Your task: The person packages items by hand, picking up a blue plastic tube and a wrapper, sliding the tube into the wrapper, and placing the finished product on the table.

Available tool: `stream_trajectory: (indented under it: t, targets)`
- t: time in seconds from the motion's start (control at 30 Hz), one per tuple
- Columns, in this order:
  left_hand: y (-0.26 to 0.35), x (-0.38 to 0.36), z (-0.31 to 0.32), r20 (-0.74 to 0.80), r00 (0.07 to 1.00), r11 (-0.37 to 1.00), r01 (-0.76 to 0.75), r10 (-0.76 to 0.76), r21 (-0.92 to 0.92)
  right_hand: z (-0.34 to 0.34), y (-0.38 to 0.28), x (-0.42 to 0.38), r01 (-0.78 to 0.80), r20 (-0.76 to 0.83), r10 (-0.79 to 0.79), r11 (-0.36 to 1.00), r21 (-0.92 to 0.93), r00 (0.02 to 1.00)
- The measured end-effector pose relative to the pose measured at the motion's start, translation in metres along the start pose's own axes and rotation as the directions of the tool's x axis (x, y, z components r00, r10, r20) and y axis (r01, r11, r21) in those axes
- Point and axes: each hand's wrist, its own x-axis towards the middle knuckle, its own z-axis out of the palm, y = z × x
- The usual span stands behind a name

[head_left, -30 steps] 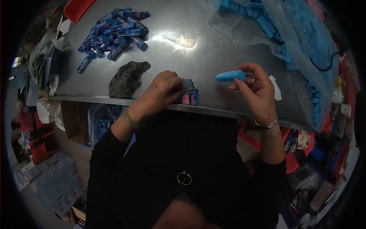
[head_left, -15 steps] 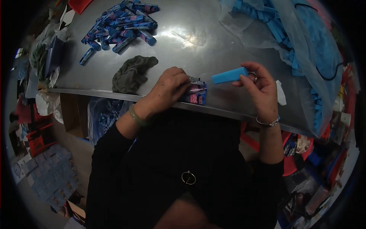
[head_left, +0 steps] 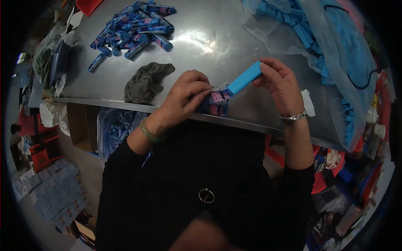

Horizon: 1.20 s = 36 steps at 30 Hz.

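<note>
Pinched between the fingers of my right hand (head_left: 276,81) is a light blue rectangular block (head_left: 246,78), tilted with its lower end right at the mouth of a printed plastic sleeve (head_left: 220,95). My left hand (head_left: 188,93) is closed on that blue and pink sleeve, holding its open edge between thumb and fingers. More sleeves (head_left: 215,109) lie beneath it at the table's front edge. To the left of my left hand rests a crumpled dark grey cloth (head_left: 144,81).
A heap of wrapped blue sticks (head_left: 134,29) lies at the back left of the metal table (head_left: 205,46). A clear plastic bag (head_left: 289,44) of light blue blocks (head_left: 303,35) covers the right side. A white scrap (head_left: 308,102) lies beside my right wrist.
The blue block has moved left and tilted, its lower end now meeting the sleeve's mouth. My left hand has lifted the sleeve's open edge slightly.
</note>
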Motion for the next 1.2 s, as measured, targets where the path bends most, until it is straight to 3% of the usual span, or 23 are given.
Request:
stream_trajectory:
  t: [0.07,0.2,0.3,0.37,0.5,0.6,0.77,0.83,0.9,0.93,1.0,1.07,1.2]
  targets:
    - [0.002,0.000,0.002,-0.006,1.000,1.000,0.015,-0.015,0.002,0.005,-0.002,-0.001,0.089,-0.023,-0.093,0.986,-0.144,0.995]
    - [0.003,0.001,0.003,-0.019,0.998,0.997,0.065,-0.066,-0.034,0.018,-0.012,-0.008,0.189,-0.024,-0.202,0.947,-0.261,0.979]
    - [0.003,0.002,0.004,-0.043,0.996,0.994,0.072,-0.076,-0.080,0.017,-0.015,-0.008,0.215,-0.040,-0.227,0.955,-0.204,0.973]
    - [0.004,0.002,0.004,-0.055,0.996,0.993,0.064,-0.070,-0.102,0.009,-0.015,-0.005,0.151,-0.060,-0.149,0.988,0.036,0.987]
    - [0.006,0.002,0.005,-0.078,0.993,0.983,0.073,-0.087,-0.167,0.004,-0.012,-0.004,0.128,-0.030,-0.125,0.985,0.117,0.992]
    - [0.007,0.002,0.005,-0.094,0.991,0.978,0.080,-0.099,-0.194,0.009,-0.010,-0.006,0.093,-0.041,-0.091,0.994,0.060,0.995]
    - [0.005,0.001,0.009,-0.108,0.990,0.977,0.072,-0.095,-0.201,0.022,-0.018,-0.013,0.241,-0.014,-0.253,0.938,-0.251,0.967]
    - [0.006,0.001,0.009,-0.106,0.988,0.969,0.087,-0.114,-0.233,0.031,-0.019,-0.016,0.271,-0.002,-0.281,0.928,-0.256,0.960]
    - [0.010,0.000,0.009,0.043,0.945,0.880,0.317,-0.323,-0.353,0.039,-0.018,-0.017,0.302,0.011,-0.310,0.917,-0.261,0.951]
    - [0.015,0.001,0.009,0.042,0.946,0.881,0.316,-0.323,-0.353,0.043,-0.016,-0.016,0.359,-0.007,-0.374,0.895,-0.264,0.927]
    - [0.027,0.007,0.009,0.191,0.890,0.617,0.429,-0.414,-0.660,0.044,-0.012,-0.016,0.416,-0.023,-0.438,0.869,-0.267,0.899]
    - [0.026,0.009,0.011,0.220,0.884,0.571,0.439,-0.412,-0.694,0.044,-0.005,-0.015,0.495,0.135,-0.500,0.714,-0.495,0.855]
    - [0.034,0.014,0.013,0.249,0.866,0.464,0.452,-0.434,-0.762,0.043,0.001,-0.019,0.549,0.311,-0.469,0.552,-0.627,0.827]
